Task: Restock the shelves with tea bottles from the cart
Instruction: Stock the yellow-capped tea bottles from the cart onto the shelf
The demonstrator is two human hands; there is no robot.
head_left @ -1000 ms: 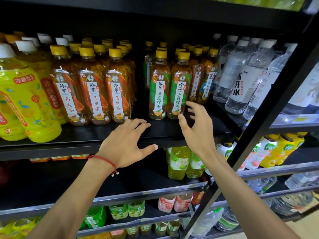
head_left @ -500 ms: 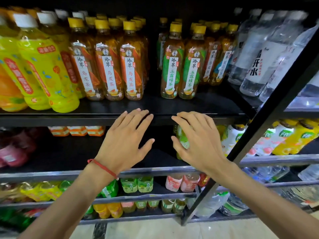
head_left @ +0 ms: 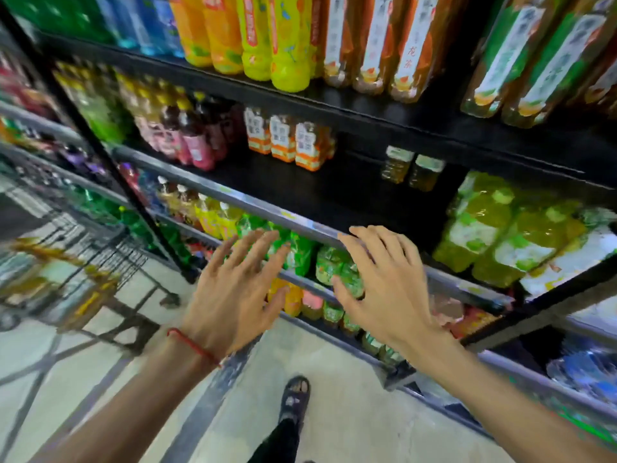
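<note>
left grip [head_left: 230, 295] and right grip [head_left: 384, 289] have dropped off the tea shelf [head_left: 400, 128] edge, now above them; the cart [head_left: 83, 235] has appeared left of them.

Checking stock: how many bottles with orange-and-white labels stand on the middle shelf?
3 bottles in a row, set back from the edge: left, middle, right. Others may hide behind.

The single head view looks steeply down, tilted, from close before the shelves [head_left: 384, 110], taking in the floor [head_left: 334, 389] below them and the cart [head_left: 83, 259] to their left.

Black shelves [head_left: 300, 195] full of tea bottles [head_left: 370, 45]
</note>
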